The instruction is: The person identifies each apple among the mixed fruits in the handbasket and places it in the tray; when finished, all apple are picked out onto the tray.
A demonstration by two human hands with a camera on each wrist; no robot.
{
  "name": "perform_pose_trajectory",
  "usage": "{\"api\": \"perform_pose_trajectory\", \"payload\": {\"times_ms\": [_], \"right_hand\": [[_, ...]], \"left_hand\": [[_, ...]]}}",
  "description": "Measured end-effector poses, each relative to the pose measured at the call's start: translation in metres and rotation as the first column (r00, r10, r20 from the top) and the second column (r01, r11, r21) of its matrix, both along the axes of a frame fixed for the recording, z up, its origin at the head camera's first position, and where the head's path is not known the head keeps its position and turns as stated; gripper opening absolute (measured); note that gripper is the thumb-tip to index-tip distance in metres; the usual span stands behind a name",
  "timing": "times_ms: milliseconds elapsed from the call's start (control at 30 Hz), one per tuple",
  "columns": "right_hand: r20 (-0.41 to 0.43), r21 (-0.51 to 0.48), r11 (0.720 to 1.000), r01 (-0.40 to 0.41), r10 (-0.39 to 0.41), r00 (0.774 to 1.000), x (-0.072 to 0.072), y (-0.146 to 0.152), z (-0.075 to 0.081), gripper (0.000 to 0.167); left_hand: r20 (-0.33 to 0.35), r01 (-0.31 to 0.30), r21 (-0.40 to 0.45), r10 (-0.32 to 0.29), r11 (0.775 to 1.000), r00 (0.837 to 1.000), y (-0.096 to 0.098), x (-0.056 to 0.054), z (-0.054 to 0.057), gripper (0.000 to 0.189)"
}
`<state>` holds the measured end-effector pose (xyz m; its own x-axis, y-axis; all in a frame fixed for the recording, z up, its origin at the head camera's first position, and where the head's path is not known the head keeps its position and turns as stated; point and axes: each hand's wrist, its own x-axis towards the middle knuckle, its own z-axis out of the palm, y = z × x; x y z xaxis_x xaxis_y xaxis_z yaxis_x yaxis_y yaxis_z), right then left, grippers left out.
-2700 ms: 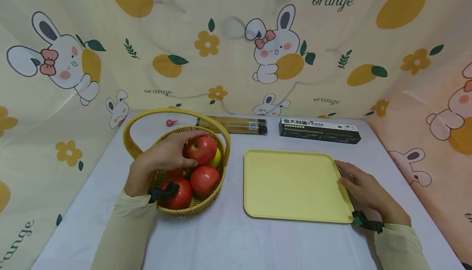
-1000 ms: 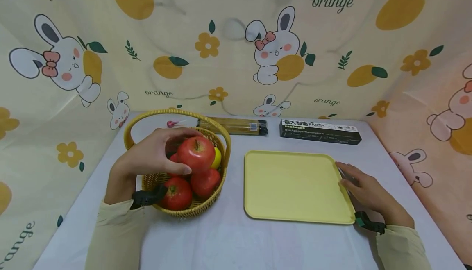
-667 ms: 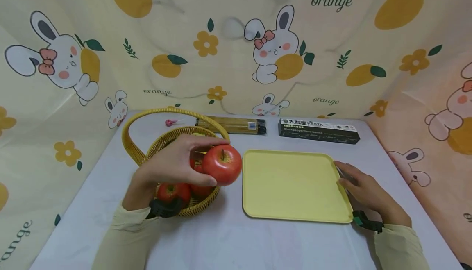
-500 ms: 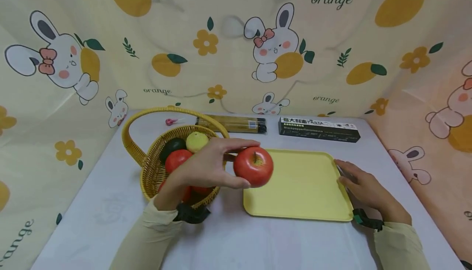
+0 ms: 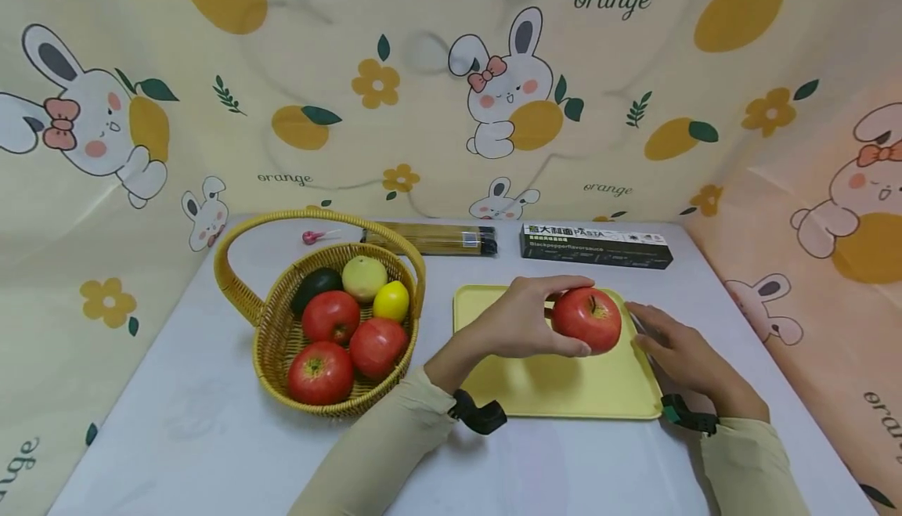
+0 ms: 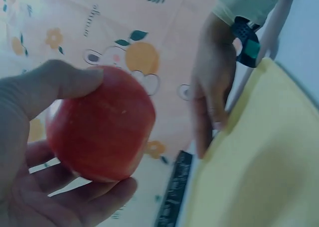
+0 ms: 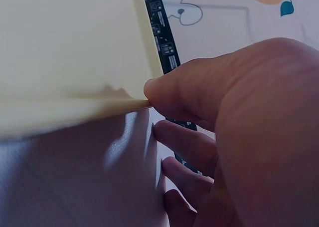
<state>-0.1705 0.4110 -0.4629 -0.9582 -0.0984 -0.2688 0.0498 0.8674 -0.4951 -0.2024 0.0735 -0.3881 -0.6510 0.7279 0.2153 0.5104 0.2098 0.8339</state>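
Observation:
My left hand (image 5: 517,319) grips a red apple (image 5: 588,322) between thumb and fingers, held over the right part of a yellow tray (image 5: 578,395). In the left wrist view the apple (image 6: 107,124) fills the grasp, thumb on one side and fingers behind. At the tray's right edge, my right hand (image 5: 694,359) holds the rim. Its thumb (image 7: 172,90) lies on the rim in the right wrist view, with the other fingers bent below and outside the edge. To the left stands a wicker basket (image 5: 264,359) with several fruits inside, red apples (image 5: 320,373) among them.
The basket also bears a yellow lemon (image 5: 391,301), a pale green round fruit (image 5: 364,278) and a dark green one (image 5: 315,289). Its handle (image 5: 310,214) arches upward. Behind lie a pasta box (image 5: 595,246), a pack of long noodles (image 5: 430,239) and a small pink item (image 5: 310,237).
My left hand has taken the apple out of the basket and carried it right, over the tray. The right hand stays at the tray's edge. The view has shifted slightly.

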Motion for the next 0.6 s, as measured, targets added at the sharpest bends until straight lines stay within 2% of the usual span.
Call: {"api": "perform_pose_trajectory", "payload": {"times_ms": [200, 467, 600], "right_hand": [[0.003, -0.012, 1.000, -0.002, 0.002, 1.000, 0.000, 0.001, -0.001, 0.074], [-0.010, -0.023, 1.000, -0.010, 0.010, 1.000, 0.000, 0.003, 0.002, 0.073], [-0.019, -0.024, 1.000, -0.016, 0.016, 1.000, 0.001, 0.002, 0.003, 0.072]], "left_hand": [[0.107, -0.114, 0.039, 0.109, 0.993, 0.988, 0.034, -0.010, -0.023, 0.077], [0.135, -0.254, -0.027, 0.256, 0.967, 0.957, 0.069, -0.017, -0.043, 0.078], [0.148, -0.299, -0.069, 0.306, 0.952, 0.940, 0.080, -0.017, -0.051, 0.079]]}}
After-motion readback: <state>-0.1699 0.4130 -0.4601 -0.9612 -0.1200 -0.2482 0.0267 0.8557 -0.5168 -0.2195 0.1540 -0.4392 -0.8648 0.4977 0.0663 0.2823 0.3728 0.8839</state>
